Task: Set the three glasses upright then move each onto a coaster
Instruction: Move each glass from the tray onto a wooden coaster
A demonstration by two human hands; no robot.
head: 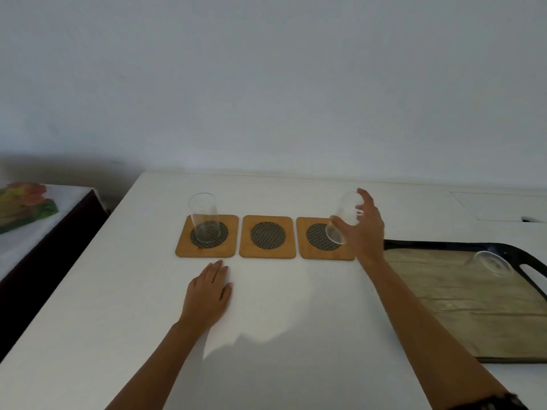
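Three square wooden coasters with dark mesh circles lie in a row on the white table. One clear glass [203, 218] stands upright on the left coaster [207, 236]. The middle coaster [268, 236] is bare. My right hand [362, 229] grips a second clear glass [343, 217], tilted, just above the right coaster [321, 238]. A third glass [490, 263] lies on its side on the tray at the right. My left hand [210, 291] rests flat on the table, fingers together, just in front of the left coaster, holding nothing.
A wood-patterned tray [461, 309] with a black rim and handle sits at the right of the table. A dark side table with a colourful object [23, 205] stands at the far left. A white wall rises behind the table [281, 335].
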